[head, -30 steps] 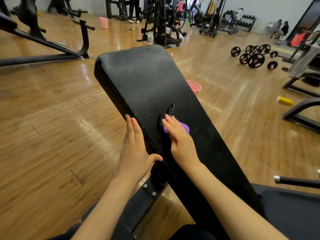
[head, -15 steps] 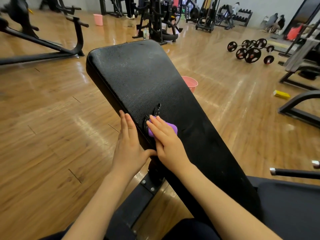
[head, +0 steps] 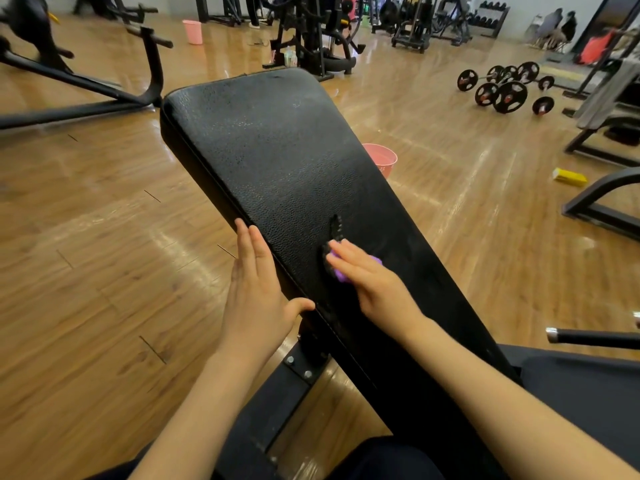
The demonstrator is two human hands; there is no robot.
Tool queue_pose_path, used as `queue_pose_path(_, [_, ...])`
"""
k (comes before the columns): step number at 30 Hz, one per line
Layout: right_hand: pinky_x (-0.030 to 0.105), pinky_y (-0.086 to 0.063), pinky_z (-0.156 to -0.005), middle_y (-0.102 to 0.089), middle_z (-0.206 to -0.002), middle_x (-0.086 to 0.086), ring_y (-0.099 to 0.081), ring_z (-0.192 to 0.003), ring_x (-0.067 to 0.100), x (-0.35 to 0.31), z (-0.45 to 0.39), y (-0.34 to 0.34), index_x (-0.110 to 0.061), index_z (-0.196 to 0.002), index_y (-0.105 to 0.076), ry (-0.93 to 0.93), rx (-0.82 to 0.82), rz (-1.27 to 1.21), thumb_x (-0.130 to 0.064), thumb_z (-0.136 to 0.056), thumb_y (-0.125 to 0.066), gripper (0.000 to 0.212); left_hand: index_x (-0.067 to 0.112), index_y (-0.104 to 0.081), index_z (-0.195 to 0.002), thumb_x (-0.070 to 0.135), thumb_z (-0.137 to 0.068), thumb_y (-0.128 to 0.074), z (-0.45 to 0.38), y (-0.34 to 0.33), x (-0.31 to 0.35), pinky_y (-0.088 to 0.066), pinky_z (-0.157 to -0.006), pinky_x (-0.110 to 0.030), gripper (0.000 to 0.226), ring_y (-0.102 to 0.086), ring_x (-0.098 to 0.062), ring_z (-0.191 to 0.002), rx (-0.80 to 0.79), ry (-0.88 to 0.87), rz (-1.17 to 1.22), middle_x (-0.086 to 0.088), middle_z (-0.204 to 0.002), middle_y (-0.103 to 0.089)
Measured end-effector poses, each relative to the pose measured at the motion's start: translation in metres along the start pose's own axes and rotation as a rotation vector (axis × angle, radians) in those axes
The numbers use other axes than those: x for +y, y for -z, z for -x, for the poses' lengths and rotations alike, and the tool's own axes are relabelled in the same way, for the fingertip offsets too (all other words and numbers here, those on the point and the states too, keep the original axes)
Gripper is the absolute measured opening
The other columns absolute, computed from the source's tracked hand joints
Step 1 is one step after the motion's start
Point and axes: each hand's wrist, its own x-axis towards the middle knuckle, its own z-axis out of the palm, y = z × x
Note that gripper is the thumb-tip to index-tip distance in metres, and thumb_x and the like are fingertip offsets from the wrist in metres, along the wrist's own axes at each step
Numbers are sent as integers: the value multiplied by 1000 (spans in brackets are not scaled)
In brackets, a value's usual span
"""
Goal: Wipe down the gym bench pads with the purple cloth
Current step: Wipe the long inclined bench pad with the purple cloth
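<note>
A black, inclined gym bench pad [head: 270, 150] runs from the upper left down to the lower right. My right hand [head: 374, 289] presses a bunched purple cloth [head: 376, 262] onto the pad's lower middle with its fingers stretched out; only small bits of purple show past the fingers. A dark jagged mark [head: 335, 230] sits on the pad just beyond the fingertips. My left hand [head: 258, 299] rests on the pad's left edge, fingers straight along the side and thumb on top. The black seat pad [head: 581, 393] lies at the lower right.
A pink bucket [head: 382, 159] stands on the wooden floor behind the pad's right edge. Barbell plates [head: 502, 91] and a yellow block [head: 569, 176] lie to the right. A metal handle [head: 588, 337] juts in at the right. Gym machines fill the back.
My right hand slid the cloth toward the pad's left edge, then back to the right, away from my left hand. My left hand stayed on the edge.
</note>
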Motion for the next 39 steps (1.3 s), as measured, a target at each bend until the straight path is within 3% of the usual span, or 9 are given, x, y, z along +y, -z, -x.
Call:
queue_pose_path(4, [13, -19, -109, -43, -136, 1, -39, -131, 27, 63, -20, 15, -3, -128, -52, -303, 90, -2, 15, -82, -46, 50, 17, 35, -128, 43, -71, -77, 0, 2, 5, 7, -108, -21, 128, 21, -6, -131, -31, 33, 9, 2, -134, 46])
queue_pose_path(7, [22, -24, -109, -45, -138, 12, -40, -132, 27, 97, -43, 29, -1, -128, -51, -471, 107, 40, 18, -83, -44, 49, 20, 37, -125, 40, -72, -77, -1, 1, 6, 11, -107, -18, 127, 25, -6, -130, -33, 51, 32, 2, -135, 45])
queue_pose_path(10, [25, -28, -108, -47, -136, 17, -42, -129, 25, 101, -77, 39, 2, -124, -55, -444, 141, 81, 16, -83, -46, 45, 22, 38, -123, 39, -72, -77, -1, 1, 6, 12, -107, -16, 128, 26, -5, -130, -43, 52, 42, 2, -136, 45])
queue_pose_path(13, [12, -20, -104, -43, -140, 14, -36, -128, 15, 95, -99, 34, 2, -128, -51, -331, 120, 71, 13, -86, -45, 44, 25, 41, -120, 39, -72, -78, -1, 1, 5, 16, -103, -12, 129, 29, -5, -128, -44, 48, 44, 5, -134, 46])
queue_pose_path(17, [0, -17, -102, -43, -139, 19, -34, -128, 15, 100, -79, 17, 3, -129, -49, -392, 182, -17, 20, -82, -43, 51, 28, 42, -118, 37, -72, -78, -1, 1, 4, 15, -104, -12, 129, 30, -4, -128, -53, 45, 64, 8, -132, 47])
queue_pose_path(23, [10, -16, -105, -38, -144, 6, -31, -134, 15, 90, 4, 32, -4, -135, -44, -621, 104, 38, 19, -82, -40, 58, 27, 40, -122, 34, -72, -79, -1, 1, 4, 14, -106, -14, 128, 30, -6, -129, -55, 34, 75, 6, -134, 47])
queue_pose_path(27, [11, -17, -102, -43, -141, 13, -39, -132, 24, 93, -14, 53, 1, -130, -49, -568, -13, 105, 17, -82, -42, 51, 20, 33, -127, 35, -74, -77, 2, 1, 8, 6, -110, -18, 123, 21, -6, -131, -42, 34, 57, 3, -137, 42])
queue_pose_path(33, [13, -18, -104, -41, -142, 15, -37, -133, 25, 102, -87, 40, 0, -130, -49, -403, 29, 110, 12, -87, -44, 45, 23, 51, -114, 54, -63, -77, 7, 3, 10, 10, -110, -24, 142, 31, -10, -128, -163, 72, -37, 5, -120, 60])
queue_pose_path(39, [7, -22, -103, -47, -136, 12, -39, -128, 15, 102, -53, 15, 2, -127, -52, -556, 266, -67, 22, -78, -39, 54, 20, 53, -112, 52, -65, -77, 8, -1, 12, 12, -112, -26, 142, 35, -13, -127, -153, 85, -50, 2, -116, 63])
